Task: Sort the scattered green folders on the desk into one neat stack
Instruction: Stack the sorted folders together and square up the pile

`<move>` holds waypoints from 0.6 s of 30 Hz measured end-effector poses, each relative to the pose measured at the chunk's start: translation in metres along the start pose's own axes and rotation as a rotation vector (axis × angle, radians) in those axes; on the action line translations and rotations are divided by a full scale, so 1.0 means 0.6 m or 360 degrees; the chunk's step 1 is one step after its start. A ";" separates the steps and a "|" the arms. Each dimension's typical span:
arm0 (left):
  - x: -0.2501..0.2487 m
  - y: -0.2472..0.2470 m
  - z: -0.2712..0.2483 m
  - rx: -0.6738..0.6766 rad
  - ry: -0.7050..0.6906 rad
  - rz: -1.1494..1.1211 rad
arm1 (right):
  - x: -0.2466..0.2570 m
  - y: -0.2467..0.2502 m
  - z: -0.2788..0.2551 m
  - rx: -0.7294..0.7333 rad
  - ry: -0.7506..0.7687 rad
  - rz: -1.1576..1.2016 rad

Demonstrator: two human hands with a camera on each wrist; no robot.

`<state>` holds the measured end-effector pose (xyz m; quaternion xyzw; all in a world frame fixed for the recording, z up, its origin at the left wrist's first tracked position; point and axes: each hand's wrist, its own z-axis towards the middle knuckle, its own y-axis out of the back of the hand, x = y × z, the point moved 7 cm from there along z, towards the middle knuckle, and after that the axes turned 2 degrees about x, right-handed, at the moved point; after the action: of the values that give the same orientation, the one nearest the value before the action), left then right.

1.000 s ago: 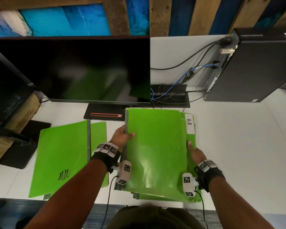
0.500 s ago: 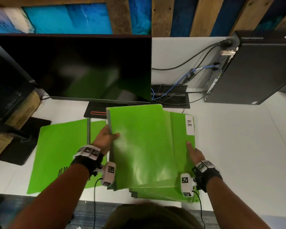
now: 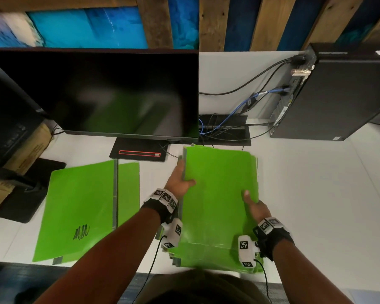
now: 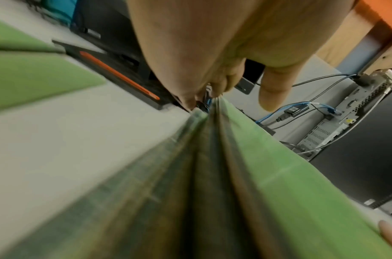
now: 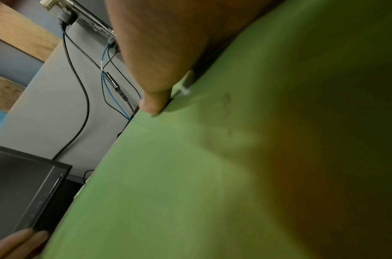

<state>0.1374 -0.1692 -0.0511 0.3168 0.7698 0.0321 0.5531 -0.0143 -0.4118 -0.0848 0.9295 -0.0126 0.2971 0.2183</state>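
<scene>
The left hand (image 3: 178, 183) grips the left spine edge of the stack of green folders (image 3: 219, 200), its thumb lying on the top cover and its fingers (image 3: 180, 170) running along the side. The right hand (image 3: 256, 207) holds the stack's right edge, thumb pressed flat on the cover, the other fingers hidden beneath. The stack lies on the white worktop (image 3: 316, 194), just in front of the monitor base (image 3: 138, 153). To its left a further green folder (image 3: 75, 207) lies flat and apart, with a black scribble near its front edge.

Behind stand a dark monitor (image 3: 101, 93), a black computer tower (image 3: 342, 93) at the right with black and blue cables (image 3: 246, 102) running from it to a cable tray, and cardboard boxes (image 3: 24, 150) at far left. The wall is timber planks with blue panels.

The left wrist view alone shows the layered grey-green folder spines (image 4: 203, 175) fanning toward the camera, though blurred. The right wrist view shows the right thumb (image 5: 155, 101) bearing on the top cover's edge, and left fingertips (image 5: 17, 243) at the far side.
</scene>
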 end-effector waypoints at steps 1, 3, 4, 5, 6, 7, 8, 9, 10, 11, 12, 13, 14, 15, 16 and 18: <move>0.008 0.004 -0.001 0.0069 0.0010 0.0019 | 0.000 -0.001 0.001 -0.0017 0.0004 -0.0006; 0.026 0.047 -0.005 0.0037 -0.0084 0.0083 | 0.000 -0.002 0.001 -0.0037 0.0003 -0.0013; 0.040 0.080 -0.010 -0.0007 -0.0164 0.0095 | 0.000 -0.001 0.001 -0.0047 -0.0002 -0.0025; 0.057 0.115 -0.016 -0.0048 -0.0201 0.0151 | 0.000 -0.001 0.003 -0.0053 -0.0008 -0.0034; 0.081 0.151 -0.026 -0.0064 -0.0180 0.0276 | 0.000 0.000 0.004 -0.0062 -0.0002 -0.0046; 0.104 0.188 -0.040 -0.0063 -0.0104 0.0470 | 0.001 0.001 0.004 -0.0072 -0.0004 -0.0058; 0.130 0.221 -0.058 -0.0053 -0.0006 0.0690 | 0.001 0.001 0.005 -0.0087 -0.0001 -0.0067; 0.154 0.249 -0.078 -0.0016 0.0062 0.0905 | 0.000 0.002 0.006 -0.0096 -0.0005 -0.0076; 0.178 0.269 -0.097 0.0066 0.0099 0.1123 | -0.001 0.002 0.006 -0.0101 -0.0009 -0.0090; 0.200 0.283 -0.117 0.0175 0.0131 0.1353 | -0.002 0.002 0.006 -0.0104 -0.0017 -0.0102; 0.222 0.294 -0.137 0.0297 0.0160 0.1544 | -0.002 0.001 0.005 -0.0107 -0.0016 -0.0114; 0.242 0.304 -0.153 0.0404 0.0199 0.1690 | -0.002 0.001 0.005 -0.0113 -0.0019 -0.0124; 0.253 0.311 -0.167 0.0508 0.0191 0.1821 | -0.002 0.002 0.004 -0.0124 -0.0023 -0.0135; 0.259 0.314 -0.182 0.0619 0.0184 0.1967 | -0.001 0.001 0.002 -0.0129 -0.0028 -0.0148; 0.264 0.313 -0.193 0.0723 0.0156 0.2106 | 0.000 0.001 -0.001 -0.0132 -0.0030 -0.0161; 0.261 0.304 -0.203 0.0787 0.0076 0.2249 | 0.002 0.002 -0.004 -0.0145 -0.0042 -0.0180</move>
<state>0.0846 0.0947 -0.0612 0.8502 0.3795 0.2126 0.2966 -0.0148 -0.4117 -0.0818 0.9217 0.0237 0.2710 0.2765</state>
